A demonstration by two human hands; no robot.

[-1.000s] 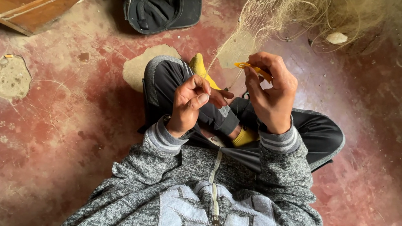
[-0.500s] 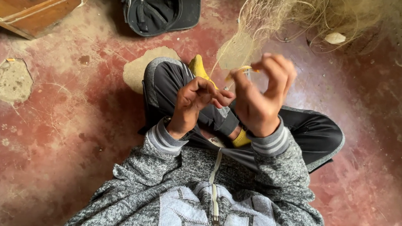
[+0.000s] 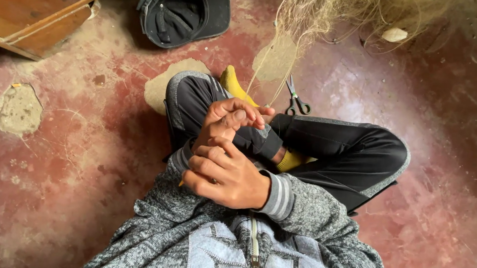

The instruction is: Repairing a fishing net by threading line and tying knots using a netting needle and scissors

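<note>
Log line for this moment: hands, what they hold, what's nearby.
left hand: pinching net strands | right hand: fisted below, contents unclear | scissors: on floor by knee | cap: upturned, apart

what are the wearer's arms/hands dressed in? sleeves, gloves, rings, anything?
Both arms wear a mottled grey-and-white knit zip-up jacket with long sleeves. The sleeves end in ribbed cuffs with grey and white stripes, clearest at the right wrist. The left hand and right hand are bare: no gloves, and no ring or watch shows. The jacket's front has pale grey stitched patches on either side of the zip.
</note>
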